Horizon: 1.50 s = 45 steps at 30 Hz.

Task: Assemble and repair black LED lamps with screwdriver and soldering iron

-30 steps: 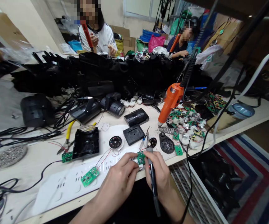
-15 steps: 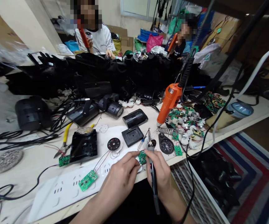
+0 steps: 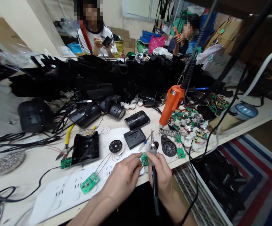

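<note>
My left hand (image 3: 123, 177) pinches a small green circuit board (image 3: 144, 158) at the front edge of the workbench (image 3: 32, 163). Red and black wires run from it toward a second green board (image 3: 90, 183) lying on a white plastic sheet (image 3: 62, 191). My right hand (image 3: 162, 174) is closed round a soldering iron (image 3: 153, 157), whose tip points up just beside the held board. A black round disc (image 3: 116, 146) and a black square housing (image 3: 135, 137) lie just beyond my hands.
An orange electric screwdriver (image 3: 172, 105) hangs on a coiled cable above several green boards and white parts (image 3: 190, 125). Yellow-handled pliers (image 3: 66, 141), black housings (image 3: 85, 147) and cables lie to the left. Two people sit behind a black pile (image 3: 102, 75).
My hands stay together at the bench edge with the board and iron; the view shifted slightly. The people at the back moved their hands and tools.
</note>
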Motion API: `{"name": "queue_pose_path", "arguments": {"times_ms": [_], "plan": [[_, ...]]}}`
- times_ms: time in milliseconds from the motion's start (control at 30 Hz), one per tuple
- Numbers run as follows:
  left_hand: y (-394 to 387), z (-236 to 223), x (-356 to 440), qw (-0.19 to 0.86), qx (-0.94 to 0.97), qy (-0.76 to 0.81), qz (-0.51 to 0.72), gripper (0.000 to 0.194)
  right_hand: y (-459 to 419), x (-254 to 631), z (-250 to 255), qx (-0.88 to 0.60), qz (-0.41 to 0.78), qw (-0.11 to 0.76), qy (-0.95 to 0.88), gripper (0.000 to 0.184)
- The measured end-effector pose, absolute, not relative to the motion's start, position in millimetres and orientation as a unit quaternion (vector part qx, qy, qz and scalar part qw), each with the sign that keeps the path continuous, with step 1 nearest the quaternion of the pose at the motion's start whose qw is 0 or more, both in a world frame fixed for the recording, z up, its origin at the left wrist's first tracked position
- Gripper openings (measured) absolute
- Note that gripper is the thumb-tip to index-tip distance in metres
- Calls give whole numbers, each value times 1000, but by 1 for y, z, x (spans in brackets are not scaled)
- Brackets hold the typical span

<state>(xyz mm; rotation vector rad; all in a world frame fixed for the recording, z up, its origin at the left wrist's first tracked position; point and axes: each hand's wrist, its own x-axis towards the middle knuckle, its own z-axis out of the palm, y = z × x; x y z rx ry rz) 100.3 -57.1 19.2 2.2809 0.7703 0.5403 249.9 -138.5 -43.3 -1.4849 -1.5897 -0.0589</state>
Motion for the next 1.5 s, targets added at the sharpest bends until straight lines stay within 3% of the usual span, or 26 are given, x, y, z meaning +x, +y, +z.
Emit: {"name": "queue_pose_path", "arguments": {"times_ms": [433, 733, 1333, 1500], "plan": [[-50, 20, 94, 344, 880, 256, 203, 20, -140, 253, -47, -596, 12, 467, -653, 43], [-33, 30, 97, 358, 901, 212, 124, 19, -140, 253, -46, -591, 22, 464, -659, 45], [-40, 26, 102, 363, 886, 235, 165, 15, -138, 249, -53, -586, 9, 493, -643, 41], [-40, 22, 102, 359, 889, 232, 163, 16, -137, 249, -31, -603, -10, 494, -626, 36]]}}
